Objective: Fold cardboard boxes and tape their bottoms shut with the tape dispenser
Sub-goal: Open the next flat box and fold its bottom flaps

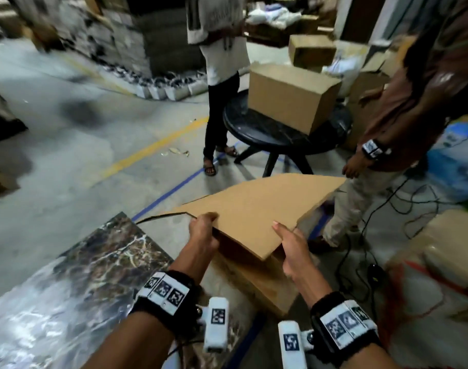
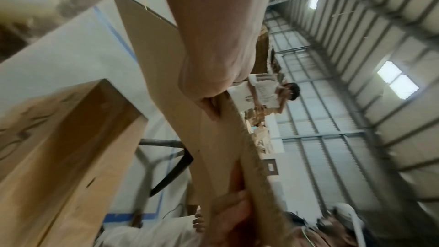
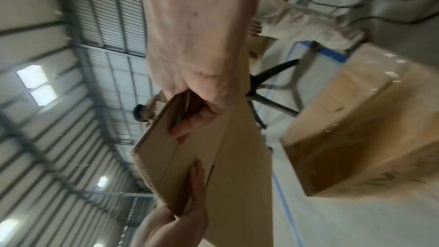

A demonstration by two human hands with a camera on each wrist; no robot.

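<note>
A flat, unfolded cardboard box hangs in the air in front of me, slightly bowed. My left hand grips its near left edge, fingers curled over the top. My right hand pinches the near right corner, thumb on top and fingers underneath. In the left wrist view the left hand clasps the cardboard edge. The right wrist view has the right hand with fingers tucked between the layers of the cardboard. Under it lies a stack of flat cardboard.
A marble-topped table is at my lower left. Ahead, a black stool carries a folded box. One person stands behind it, another close on the right. Cables and a wrapped parcel lie at right.
</note>
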